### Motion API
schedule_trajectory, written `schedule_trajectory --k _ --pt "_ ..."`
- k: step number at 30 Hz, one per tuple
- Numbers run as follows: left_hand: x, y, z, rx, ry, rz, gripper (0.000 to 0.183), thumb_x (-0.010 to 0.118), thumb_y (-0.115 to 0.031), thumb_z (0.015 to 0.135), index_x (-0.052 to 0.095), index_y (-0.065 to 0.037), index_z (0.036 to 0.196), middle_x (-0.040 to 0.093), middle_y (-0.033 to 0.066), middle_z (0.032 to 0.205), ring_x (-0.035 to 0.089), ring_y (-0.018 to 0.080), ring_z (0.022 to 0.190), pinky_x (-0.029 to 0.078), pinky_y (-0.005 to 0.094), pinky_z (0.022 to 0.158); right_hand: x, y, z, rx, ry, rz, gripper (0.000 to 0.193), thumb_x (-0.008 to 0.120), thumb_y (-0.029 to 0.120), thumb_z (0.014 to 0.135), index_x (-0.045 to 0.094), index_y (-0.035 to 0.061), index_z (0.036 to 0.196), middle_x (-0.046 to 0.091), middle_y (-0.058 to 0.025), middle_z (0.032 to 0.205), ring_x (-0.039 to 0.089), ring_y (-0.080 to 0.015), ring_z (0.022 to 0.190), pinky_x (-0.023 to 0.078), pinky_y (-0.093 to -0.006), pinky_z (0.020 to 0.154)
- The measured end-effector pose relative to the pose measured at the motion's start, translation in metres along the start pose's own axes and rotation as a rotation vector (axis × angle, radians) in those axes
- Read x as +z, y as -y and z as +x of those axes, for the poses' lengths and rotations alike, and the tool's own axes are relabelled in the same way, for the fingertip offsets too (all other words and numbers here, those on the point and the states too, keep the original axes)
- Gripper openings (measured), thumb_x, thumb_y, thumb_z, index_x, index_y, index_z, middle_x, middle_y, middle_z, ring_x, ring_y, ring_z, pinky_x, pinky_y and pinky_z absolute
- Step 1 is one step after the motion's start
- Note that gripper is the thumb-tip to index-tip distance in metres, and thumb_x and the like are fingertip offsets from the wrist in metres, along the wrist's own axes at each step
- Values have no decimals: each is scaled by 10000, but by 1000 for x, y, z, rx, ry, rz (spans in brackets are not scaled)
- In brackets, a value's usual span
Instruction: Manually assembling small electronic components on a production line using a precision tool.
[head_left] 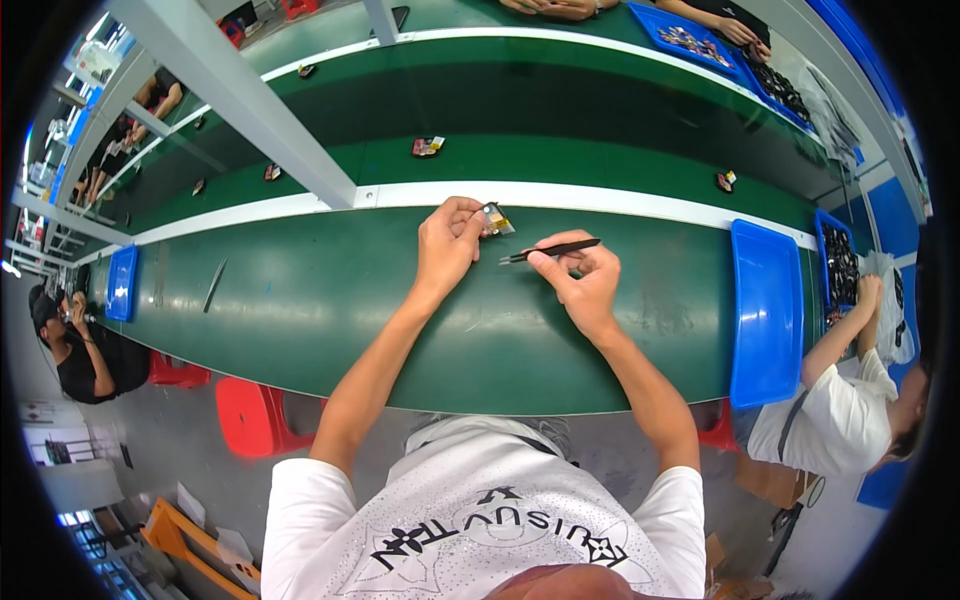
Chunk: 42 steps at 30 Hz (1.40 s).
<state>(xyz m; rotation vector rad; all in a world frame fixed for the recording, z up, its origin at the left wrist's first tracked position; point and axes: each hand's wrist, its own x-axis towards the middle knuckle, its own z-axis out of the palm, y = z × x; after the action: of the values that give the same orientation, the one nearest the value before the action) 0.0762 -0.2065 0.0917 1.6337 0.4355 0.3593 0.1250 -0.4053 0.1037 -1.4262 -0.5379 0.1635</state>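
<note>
Between the thumb and fingers of my left hand is a small electronic assembly, dark-edged with yellowish and silvery parts. It is held just above the green work surface, close to the white rail. My right hand grips a pair of black tweezers. Their pale tips point left, toward the assembly and a little below it, apart from it. The fine details of the assembly are too small to make out.
Beyond the white rail, similar small assemblies lie spaced along a green belt. A blue tray stands at the right, another blue tray far left. A thin metal tool lies left. Co-workers sit at both ends; a grey post rises ahead.
</note>
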Motion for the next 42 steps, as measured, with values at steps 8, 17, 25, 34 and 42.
schedule_trajectory --k 8,17,25,34,42 --pt "9 8 -13 -4 47 -44 183 622 -76 1003 631 59 1127 693 89 868 580 76 535 397 223 400 -1 -19 0 -71 -70 -115 109 813 -10 852 735 -26 927 673 15 745 422 9 515 303 -191 469" --pt "19 9 -22 47 68 -84 171 614 -54 1008 625 54 1141 711 96 898 599 79 555 419 223 418 -2 -26 4 -61 -91 -199 130 824 15 850 740 -17 943 603 47 645 390 12 503 267 -199 465" --pt "24 9 -27 128 58 -67 165 619 -47 1008 630 38 1149 721 91 876 591 73 561 422 226 436 -6 -27 4 5 -81 -179 139 825 19 853 741 -15 958 622 49 683 372 18 520 251 -199 468" --pt "25 14 -28 251 68 29 158 616 -33 1015 638 49 1149 730 102 881 597 82 600 497 230 536 -9 -14 12 309 -33 70 147 759 -42 892 685 -76 1015 741 -129 923 719 -144 844 567 -233 736" --pt "24 16 -26 311 62 80 162 617 -25 1009 646 55 1148 732 114 885 606 90 599 499 237 533 -8 -11 13 354 -39 63 125 741 -64 891 683 -72 1001 739 -141 921 733 -164 850 582 -251 751"
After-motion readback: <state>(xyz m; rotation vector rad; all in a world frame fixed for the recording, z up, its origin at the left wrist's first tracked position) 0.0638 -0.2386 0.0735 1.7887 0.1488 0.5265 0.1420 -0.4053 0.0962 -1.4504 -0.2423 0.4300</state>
